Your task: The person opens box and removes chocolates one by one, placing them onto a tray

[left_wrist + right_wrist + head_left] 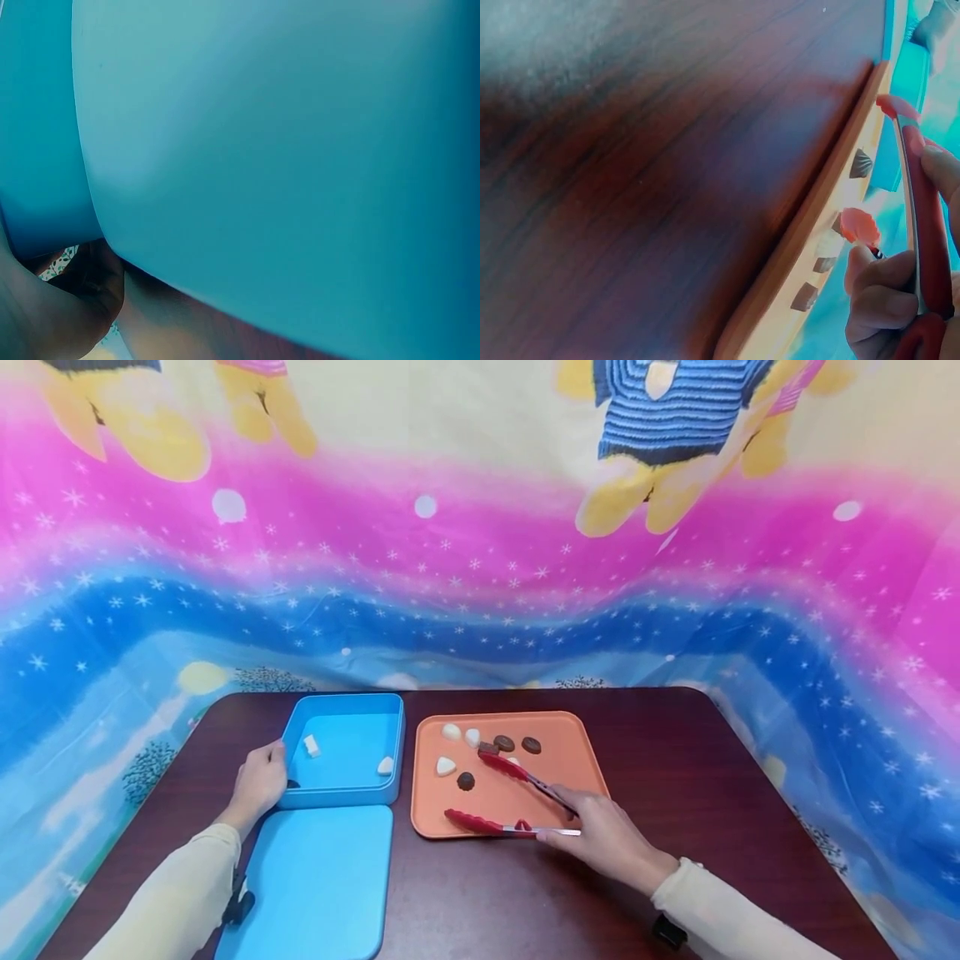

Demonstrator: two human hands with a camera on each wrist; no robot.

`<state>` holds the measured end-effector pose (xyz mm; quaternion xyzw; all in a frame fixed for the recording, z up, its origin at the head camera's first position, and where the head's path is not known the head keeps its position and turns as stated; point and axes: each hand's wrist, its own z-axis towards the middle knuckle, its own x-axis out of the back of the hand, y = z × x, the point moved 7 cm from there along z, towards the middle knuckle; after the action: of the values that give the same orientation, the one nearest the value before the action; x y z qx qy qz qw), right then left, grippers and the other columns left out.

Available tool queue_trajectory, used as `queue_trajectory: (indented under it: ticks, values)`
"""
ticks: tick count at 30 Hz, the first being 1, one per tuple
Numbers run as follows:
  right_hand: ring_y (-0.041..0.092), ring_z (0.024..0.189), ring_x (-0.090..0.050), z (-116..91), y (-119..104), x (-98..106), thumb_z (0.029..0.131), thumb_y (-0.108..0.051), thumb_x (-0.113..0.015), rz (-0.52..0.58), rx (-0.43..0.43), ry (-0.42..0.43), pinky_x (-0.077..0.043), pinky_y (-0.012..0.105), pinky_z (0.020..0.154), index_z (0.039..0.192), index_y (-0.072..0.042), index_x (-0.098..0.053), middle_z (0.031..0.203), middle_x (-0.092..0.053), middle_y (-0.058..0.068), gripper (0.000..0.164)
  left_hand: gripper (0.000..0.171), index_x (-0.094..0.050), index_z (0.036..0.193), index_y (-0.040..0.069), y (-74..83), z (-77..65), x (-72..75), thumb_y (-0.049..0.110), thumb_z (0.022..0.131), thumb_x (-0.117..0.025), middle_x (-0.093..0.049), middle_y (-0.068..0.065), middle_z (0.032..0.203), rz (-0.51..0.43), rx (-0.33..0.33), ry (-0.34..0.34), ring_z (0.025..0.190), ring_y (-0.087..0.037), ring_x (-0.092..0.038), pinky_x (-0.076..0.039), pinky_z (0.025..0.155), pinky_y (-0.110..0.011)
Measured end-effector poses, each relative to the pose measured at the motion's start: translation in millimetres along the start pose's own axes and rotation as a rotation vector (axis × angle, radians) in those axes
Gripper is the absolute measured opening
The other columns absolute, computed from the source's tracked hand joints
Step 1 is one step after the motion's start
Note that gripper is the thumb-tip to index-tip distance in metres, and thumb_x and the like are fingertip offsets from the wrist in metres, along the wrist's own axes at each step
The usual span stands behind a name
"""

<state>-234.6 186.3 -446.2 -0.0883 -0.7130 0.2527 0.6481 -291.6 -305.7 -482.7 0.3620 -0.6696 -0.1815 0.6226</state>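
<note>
My left hand (258, 781) grips the left wall of an open blue box (348, 797) near its front corner. White pieces (312, 746) and a dark piece (292, 784) lie inside. In my right hand (611, 839) are red-tipped tongs (472, 822), their arms spread wide above an orange tray (577, 747). One tip is right at a square brown chocolate (488, 748); the other hangs over the tray's front edge. Around them on the tray sit a round fluted dark chocolate (466, 782), oval brown chocolates (532, 745) and several white pieces (446, 766).
The blue lid (315, 877) lies flat in front of the box, toward me. Box and tray stand side by side on a dark wooden table (652, 752), a narrow gap between them. A patterned cloth (480, 610) hangs behind the table and along its sides.
</note>
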Motion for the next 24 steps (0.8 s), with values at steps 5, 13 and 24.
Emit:
queue_trajectory:
  ticks: [5,13,24]
  values:
    - [0.01,0.086,-0.059,-1.5,-1.7,6.5,0.078,-0.062,-0.079,0.022,0.024,0.011,-0.053,0.029,0.075,0.142,-0.02,-0.061,0.12,-0.073,-0.002,0.079,0.069,-0.016,0.159,-0.003,0.4,0.0,0.5,0.044,0.11,-0.008,-0.022,-0.035,0.161,-0.007,-0.004,-0.004,0.148,-0.057,-0.022,-0.024,0.117,-0.072]
    - [0.014,0.088,-0.06,1.0,-9.5,17.1,0.077,-0.058,-0.083,0.108,0.042,0.044,-0.05,0.03,0.074,0.141,-0.014,-0.06,0.117,-0.073,0.003,0.082,0.068,-0.018,0.159,-0.002,-0.4,0.1,2.6,0.043,0.11,-0.008,-0.022,-0.034,0.162,-0.004,0.0,0.006,0.148,-0.056,-0.023,-0.024,0.117,-0.072]
    - [0.013,0.079,-0.056,9.3,-35.3,13.8,0.075,-0.056,-0.085,0.165,0.091,0.069,-0.046,0.024,0.063,0.143,-0.013,-0.058,0.101,-0.072,0.002,0.085,0.069,-0.016,0.159,-0.003,0.1,0.5,1.4,0.044,0.11,-0.007,-0.021,-0.034,0.162,0.001,-0.011,-0.004,0.148,-0.056,-0.02,-0.023,0.118,-0.071]
